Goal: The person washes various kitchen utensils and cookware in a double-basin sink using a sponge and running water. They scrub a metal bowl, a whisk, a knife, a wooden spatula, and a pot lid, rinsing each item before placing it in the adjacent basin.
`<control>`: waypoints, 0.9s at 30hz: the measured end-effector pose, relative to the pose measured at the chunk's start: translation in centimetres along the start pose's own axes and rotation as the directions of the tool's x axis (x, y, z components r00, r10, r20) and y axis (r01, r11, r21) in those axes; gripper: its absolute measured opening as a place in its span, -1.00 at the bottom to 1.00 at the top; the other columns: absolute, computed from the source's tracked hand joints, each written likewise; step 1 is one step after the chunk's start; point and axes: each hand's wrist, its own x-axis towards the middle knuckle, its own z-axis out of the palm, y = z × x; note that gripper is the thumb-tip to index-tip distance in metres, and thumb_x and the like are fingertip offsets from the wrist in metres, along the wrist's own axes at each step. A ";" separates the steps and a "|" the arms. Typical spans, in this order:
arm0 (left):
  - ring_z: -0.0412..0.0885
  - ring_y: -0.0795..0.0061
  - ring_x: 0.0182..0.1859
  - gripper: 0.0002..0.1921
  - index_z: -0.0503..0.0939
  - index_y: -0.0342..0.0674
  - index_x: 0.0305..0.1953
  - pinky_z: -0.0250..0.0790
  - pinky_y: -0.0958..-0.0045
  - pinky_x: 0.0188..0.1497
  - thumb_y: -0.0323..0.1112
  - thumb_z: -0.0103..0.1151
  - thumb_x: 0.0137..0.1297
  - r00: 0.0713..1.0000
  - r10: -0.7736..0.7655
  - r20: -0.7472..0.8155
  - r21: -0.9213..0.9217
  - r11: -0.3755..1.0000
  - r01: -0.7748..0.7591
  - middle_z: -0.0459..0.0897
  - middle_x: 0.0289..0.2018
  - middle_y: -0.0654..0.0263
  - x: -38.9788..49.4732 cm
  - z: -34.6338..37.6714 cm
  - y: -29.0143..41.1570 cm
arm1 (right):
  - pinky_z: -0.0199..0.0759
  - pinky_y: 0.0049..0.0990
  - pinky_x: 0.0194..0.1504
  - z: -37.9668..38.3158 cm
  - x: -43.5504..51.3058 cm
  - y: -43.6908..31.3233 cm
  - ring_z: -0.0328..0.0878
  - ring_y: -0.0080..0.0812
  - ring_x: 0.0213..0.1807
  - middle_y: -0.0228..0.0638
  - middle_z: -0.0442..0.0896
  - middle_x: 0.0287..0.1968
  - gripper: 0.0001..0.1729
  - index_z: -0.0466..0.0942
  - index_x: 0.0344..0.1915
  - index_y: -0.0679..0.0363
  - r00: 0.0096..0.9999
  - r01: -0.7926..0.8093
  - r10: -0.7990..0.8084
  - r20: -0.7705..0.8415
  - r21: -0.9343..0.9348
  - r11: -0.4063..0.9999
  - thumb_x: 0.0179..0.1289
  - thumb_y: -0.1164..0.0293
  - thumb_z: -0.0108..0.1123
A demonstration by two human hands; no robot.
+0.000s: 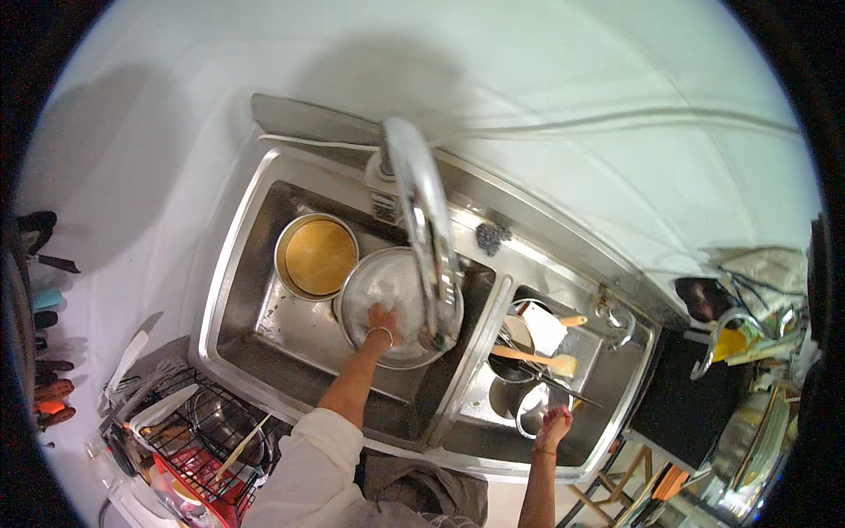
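My left hand [383, 321], with a bracelet at the wrist, reaches inside a large round metal pot [360, 287] in the left basin. Cloudy water seems to blur its fingertips, so its grip is unclear. A curved chrome faucet [422, 198] arches over the pot's right side. Beside the pot stands a round metal pan [320, 257] with a yellowish inside. My right hand [554, 426] is over the right basin with its fingers curled, close to the rim of a small metal pot [528, 412]. Whether it grips that rim is not clear.
A wooden spoon [548, 360], a white utensil [542, 328] and other cookware fill the right basin. A dark scouring pad [492, 237] rests on the sink ledge. At lower left stands a black wire dish rack [178, 429]. A small tap [617, 320] is at the right.
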 end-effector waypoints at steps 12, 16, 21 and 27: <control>0.31 0.14 0.16 -0.44 0.28 -0.31 0.14 0.20 0.22 0.18 -0.19 0.10 0.14 0.961 0.275 -0.023 0.122 0.955 -0.271 0.33 0.13 0.04 3.9 7.6 -2.6 | -0.15 0.13 0.23 34.8 -12.0 8.9 -0.04 0.19 0.29 0.02 -0.04 0.32 -0.09 -0.04 0.33 -0.09 0.095 0.990 0.118 0.988 -0.081 -0.113 -0.03 0.34 0.17; 0.36 0.11 0.10 -0.49 0.33 -0.32 0.10 0.21 0.22 0.17 -0.18 0.08 0.16 0.934 0.354 -0.047 0.200 0.919 -0.339 0.39 0.09 0.08 4.2 7.7 -2.8 | 0.01 0.01 0.18 36.8 -9.1 16.7 0.12 0.10 0.23 0.05 0.26 0.14 -0.29 0.15 0.20 0.11 0.187 0.935 0.406 0.895 -0.035 -0.354 0.02 0.23 0.14; 0.45 0.10 -0.01 -0.56 0.44 -0.34 0.00 0.25 0.21 0.12 -0.20 0.08 0.12 0.812 0.532 0.240 0.292 0.758 -0.583 0.48 -0.01 0.09 5.5 8.9 -2.4 | 0.22 -0.13 0.08 34.1 -0.5 26.1 0.40 -0.06 0.03 -0.07 0.52 -0.08 -0.62 0.52 -0.13 0.20 0.138 0.973 0.559 0.818 -0.008 -0.229 0.02 0.30 0.08; 0.49 0.06 -0.02 -0.58 0.47 -0.32 -0.05 0.30 0.15 0.07 -0.21 0.09 0.08 0.959 0.282 -0.026 -0.165 0.945 -0.282 0.52 -0.07 0.03 3.5 7.0 -1.5 | 0.26 -0.20 0.04 31.3 3.7 26.9 0.45 -0.15 -0.05 -0.09 0.56 -0.17 -0.69 0.55 -0.21 0.19 -0.154 0.899 0.336 0.929 0.273 -0.342 0.02 0.38 0.02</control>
